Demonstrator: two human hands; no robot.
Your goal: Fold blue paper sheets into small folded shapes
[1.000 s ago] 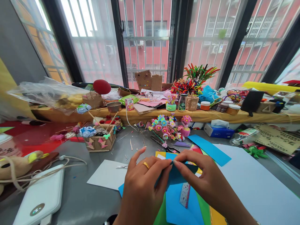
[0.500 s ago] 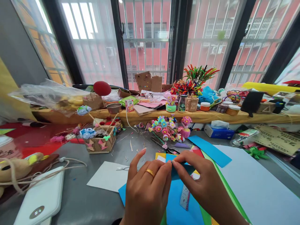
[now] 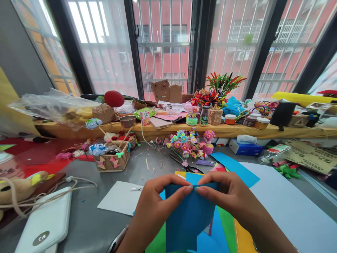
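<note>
A piece of blue paper [image 3: 188,218] hangs upright between my hands, its top edge folded or pinched. My left hand [image 3: 164,200] grips that edge between thumb and fingers. Thumb to thumb with it, my right hand [image 3: 226,198] pinches the same edge just to the right. The paper's lower right part has a stepped, cut outline. Behind and under it lie more blue sheets [image 3: 217,233], with green paper [image 3: 226,228] and yellow paper [image 3: 243,235] below. A small ruler [image 3: 209,229] is mostly hidden behind the held paper.
A white sheet [image 3: 119,198] lies left of my hands, and a large pale sheet [image 3: 292,207] to the right. A white power bank [image 3: 43,221] with cords sits at left. Beyond stand a cardboard basket [image 3: 113,161], fuzzy craft flowers [image 3: 184,144] and a tissue box [image 3: 246,147].
The blue paper has turned to hang facing me, showing much more of its surface. My left hand has rotated so its thumb now faces me, beside the right thumb.
</note>
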